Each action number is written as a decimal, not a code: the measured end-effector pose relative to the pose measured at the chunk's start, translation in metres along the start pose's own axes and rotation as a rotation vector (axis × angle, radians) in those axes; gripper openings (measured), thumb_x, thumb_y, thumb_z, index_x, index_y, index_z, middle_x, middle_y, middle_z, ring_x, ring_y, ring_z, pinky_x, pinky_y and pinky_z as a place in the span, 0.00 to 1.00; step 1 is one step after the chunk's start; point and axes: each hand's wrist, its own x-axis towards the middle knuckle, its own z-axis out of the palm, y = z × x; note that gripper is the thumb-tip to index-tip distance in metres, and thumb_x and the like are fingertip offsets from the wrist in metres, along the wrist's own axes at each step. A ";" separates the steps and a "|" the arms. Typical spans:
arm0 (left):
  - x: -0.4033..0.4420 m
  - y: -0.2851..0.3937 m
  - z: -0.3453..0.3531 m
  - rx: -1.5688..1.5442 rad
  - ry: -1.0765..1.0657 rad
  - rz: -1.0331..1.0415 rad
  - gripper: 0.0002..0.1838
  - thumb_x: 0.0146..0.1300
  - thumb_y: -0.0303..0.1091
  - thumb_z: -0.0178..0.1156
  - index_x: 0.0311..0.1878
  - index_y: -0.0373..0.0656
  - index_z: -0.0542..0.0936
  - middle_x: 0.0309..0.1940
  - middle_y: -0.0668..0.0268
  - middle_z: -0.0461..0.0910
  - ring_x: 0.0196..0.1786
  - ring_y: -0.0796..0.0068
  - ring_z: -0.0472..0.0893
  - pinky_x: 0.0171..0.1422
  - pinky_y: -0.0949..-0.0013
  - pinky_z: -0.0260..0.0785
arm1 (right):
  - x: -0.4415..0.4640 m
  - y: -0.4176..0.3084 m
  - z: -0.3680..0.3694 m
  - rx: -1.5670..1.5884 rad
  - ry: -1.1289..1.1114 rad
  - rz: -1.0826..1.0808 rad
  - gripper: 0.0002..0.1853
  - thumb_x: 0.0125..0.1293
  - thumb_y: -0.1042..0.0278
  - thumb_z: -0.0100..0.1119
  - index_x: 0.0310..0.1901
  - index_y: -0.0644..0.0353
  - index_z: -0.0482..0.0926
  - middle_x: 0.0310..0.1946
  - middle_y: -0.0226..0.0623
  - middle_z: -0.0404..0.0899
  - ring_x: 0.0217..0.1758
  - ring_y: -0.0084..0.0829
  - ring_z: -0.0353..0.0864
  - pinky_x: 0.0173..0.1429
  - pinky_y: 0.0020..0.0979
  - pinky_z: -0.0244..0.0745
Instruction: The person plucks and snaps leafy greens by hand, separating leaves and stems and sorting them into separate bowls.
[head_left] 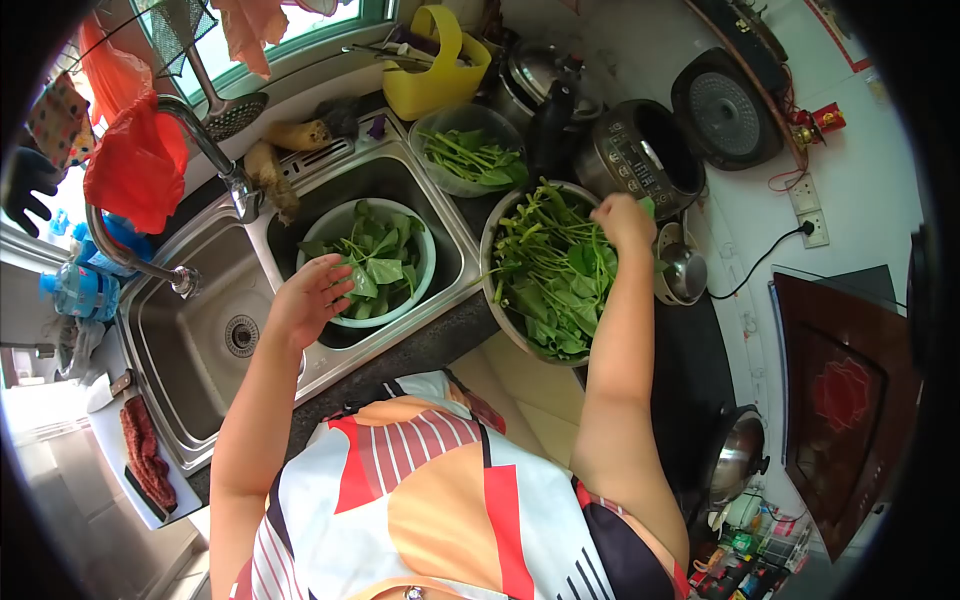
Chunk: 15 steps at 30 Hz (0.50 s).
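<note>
My left hand is over the near left side of a pale blue basin, fingers stretched out and palm showing. Loose green leaves lie in that basin, which stands in the right sink bowl. Above the right rim of a large metal bowl is my right hand, its fingers curled closed. A bit of leaf pokes out beside it, so it appears to grip a leafy green stem, mostly hidden. Long-stemmed leafy greens fill the metal bowl.
Cut green stems fill a clear bowl behind. A rice cooker and a yellow basket stand at the back. Left are the faucet, the left sink bowl, and a cleaver beside meat on a board.
</note>
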 end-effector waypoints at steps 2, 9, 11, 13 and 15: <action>-0.001 0.000 0.004 0.016 -0.033 0.022 0.14 0.61 0.39 0.55 0.50 0.48 0.73 0.44 0.68 0.78 0.46 0.73 0.76 0.52 0.65 0.65 | -0.008 0.010 0.019 -0.247 -0.100 0.021 0.11 0.54 0.59 0.61 0.39 0.47 0.82 0.37 0.36 0.82 0.43 0.40 0.80 0.45 0.38 0.75; -0.012 0.000 0.058 0.365 -0.181 0.170 0.10 0.60 0.32 0.57 0.44 0.43 0.77 0.37 0.71 0.78 0.36 0.81 0.76 0.42 0.77 0.66 | -0.047 0.023 0.004 0.591 0.212 -0.181 0.14 0.51 0.60 0.64 0.36 0.59 0.82 0.31 0.37 0.82 0.35 0.33 0.81 0.39 0.32 0.72; -0.014 0.003 0.079 0.506 -0.270 0.255 0.10 0.60 0.32 0.58 0.44 0.41 0.77 0.36 0.71 0.78 0.34 0.83 0.74 0.41 0.78 0.66 | -0.064 0.004 -0.021 0.740 0.176 -0.313 0.13 0.53 0.65 0.62 0.40 0.61 0.81 0.29 0.36 0.81 0.32 0.28 0.80 0.37 0.27 0.71; -0.028 0.010 0.113 0.554 -0.318 0.360 0.14 0.59 0.34 0.59 0.48 0.39 0.78 0.33 0.72 0.77 0.33 0.85 0.72 0.39 0.79 0.65 | -0.088 -0.026 -0.046 0.877 0.085 -0.427 0.12 0.55 0.68 0.61 0.40 0.62 0.81 0.29 0.36 0.81 0.32 0.26 0.79 0.36 0.25 0.70; -0.039 0.015 0.142 0.563 -0.332 0.459 0.17 0.60 0.35 0.59 0.51 0.38 0.77 0.32 0.72 0.77 0.32 0.85 0.72 0.37 0.79 0.64 | -0.102 -0.055 -0.051 0.878 0.126 -0.636 0.10 0.56 0.72 0.59 0.40 0.63 0.81 0.29 0.36 0.81 0.31 0.22 0.77 0.36 0.22 0.70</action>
